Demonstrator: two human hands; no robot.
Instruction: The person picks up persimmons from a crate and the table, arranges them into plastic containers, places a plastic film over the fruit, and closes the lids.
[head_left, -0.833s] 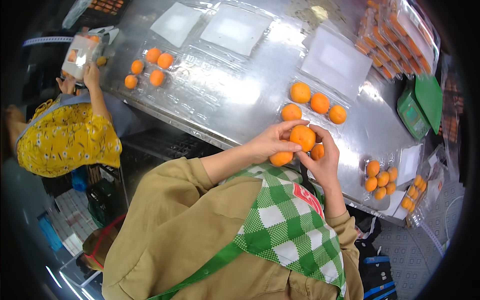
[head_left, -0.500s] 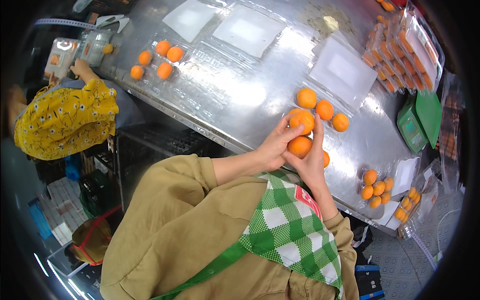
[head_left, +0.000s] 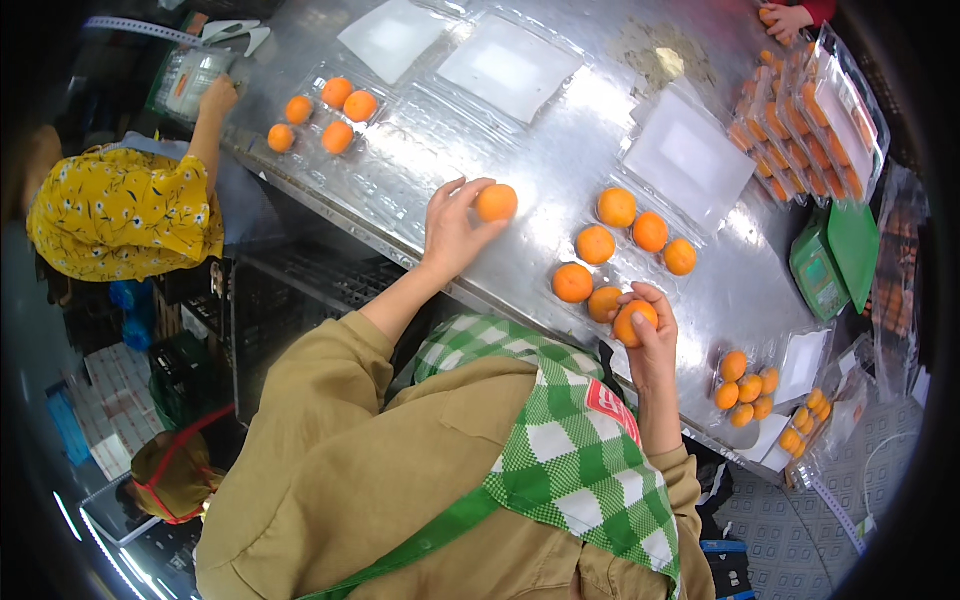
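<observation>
My left hand (head_left: 453, 228) pinches an orange (head_left: 496, 203) between thumb and fingers above the metal table (head_left: 490, 255). Over by the table's near edge, my right hand (head_left: 652, 338) is closed round another orange (head_left: 634, 324). Between and beyond my hands sits a clear plastic tray of oranges (head_left: 595, 244), with several fruits in it. One orange (head_left: 604, 304) there is partly covered by my right fingers. At the left, a second clear tray (head_left: 318, 150) has more oranges (head_left: 337, 136).
Filled clear packs (head_left: 800, 130) are stacked at the far right beside a green scale (head_left: 822, 255). Open packs with white lid labels (head_left: 508, 65) lie along the back. A person in a yellow sleeve (head_left: 130, 215) works at the left; another person's hand (head_left: 787, 20) reaches in at upper right.
My hands have parted: the left has moved left with an orange, the right toward the near edge with another. A red-sleeved person's hand has appeared at upper right.
</observation>
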